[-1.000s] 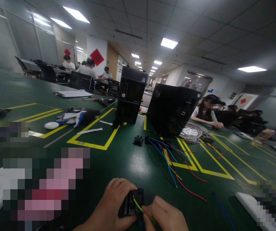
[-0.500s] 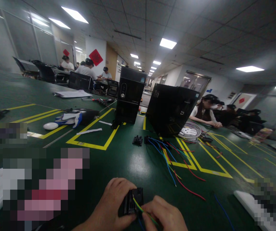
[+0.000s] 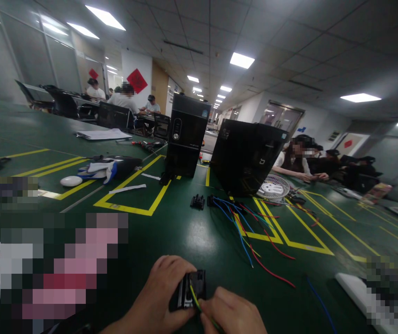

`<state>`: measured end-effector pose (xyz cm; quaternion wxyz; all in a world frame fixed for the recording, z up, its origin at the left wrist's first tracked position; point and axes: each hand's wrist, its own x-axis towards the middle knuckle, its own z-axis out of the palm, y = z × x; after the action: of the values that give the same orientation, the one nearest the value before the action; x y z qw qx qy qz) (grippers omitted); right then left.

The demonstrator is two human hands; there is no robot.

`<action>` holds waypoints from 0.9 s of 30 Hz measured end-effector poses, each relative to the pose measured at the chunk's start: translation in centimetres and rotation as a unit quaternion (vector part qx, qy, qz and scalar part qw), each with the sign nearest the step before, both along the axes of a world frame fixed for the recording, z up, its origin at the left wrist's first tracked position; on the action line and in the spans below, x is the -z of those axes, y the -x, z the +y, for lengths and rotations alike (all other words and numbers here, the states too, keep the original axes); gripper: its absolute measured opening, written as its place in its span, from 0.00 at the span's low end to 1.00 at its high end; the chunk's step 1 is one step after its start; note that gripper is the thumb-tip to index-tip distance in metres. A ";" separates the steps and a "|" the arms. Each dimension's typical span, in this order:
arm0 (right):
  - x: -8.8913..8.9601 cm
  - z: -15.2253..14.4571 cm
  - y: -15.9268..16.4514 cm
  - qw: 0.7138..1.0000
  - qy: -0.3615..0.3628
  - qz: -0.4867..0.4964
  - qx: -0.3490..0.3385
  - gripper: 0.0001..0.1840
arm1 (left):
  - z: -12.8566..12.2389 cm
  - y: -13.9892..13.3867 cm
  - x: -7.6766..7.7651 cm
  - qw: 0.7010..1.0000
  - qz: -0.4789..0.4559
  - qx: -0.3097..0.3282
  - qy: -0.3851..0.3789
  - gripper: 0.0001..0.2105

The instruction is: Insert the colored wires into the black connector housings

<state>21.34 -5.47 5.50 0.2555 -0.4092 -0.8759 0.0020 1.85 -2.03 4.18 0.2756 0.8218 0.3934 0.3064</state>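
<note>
Across free table (image 3: 171,234) from loose wires (image 3: 239,226), left hand (image 3: 162,292) grips a black block (image 3: 199,282); right hand (image 3: 231,310) pinches a yellow-green wire (image 3: 193,293).

Wire (image 3: 193,293) down at 6 o'clock is yellow and green, against a plain black block (image 3: 200,282), with red wires (image 3: 279,278) and blue wires (image 3: 246,250) between 4 and 5. Table (image 3: 192,232) is dark green with yellow tape (image 3: 124,209) outlines, and the glove (image 3: 97,168) at 9's white-and-blue.

Bright ceiling lights (image 3: 242,60) — black chairs (image 3: 112,115)
</note>
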 end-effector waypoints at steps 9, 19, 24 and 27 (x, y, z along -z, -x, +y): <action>-1.2 -0.4 -0.7 0.986 0.114 -0.103 0.065 0.10 | -0.2 0.0 0.1 1.000 0.000 -0.010 -0.001 0.19; -7.7 0.2 3.6 0.909 0.257 -0.306 0.114 0.13 | -0.3 0.1 0.1 1.000 -0.012 -0.005 -0.019 0.19; -5.2 -0.4 3.1 0.936 0.222 -0.239 0.130 0.11 | -0.3 0.1 -0.2 1.000 0.000 -0.001 -0.002 0.20; -2.3 -1.1 2.5 0.969 0.122 -0.181 0.115 0.10 | -0.2 0.2 -0.1 1.000 -0.003 0.004 -0.005 0.20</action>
<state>18.82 -6.54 7.80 0.0398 -0.5290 -0.8477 0.0055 1.69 -2.20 4.26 0.2735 0.8239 0.3877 0.3099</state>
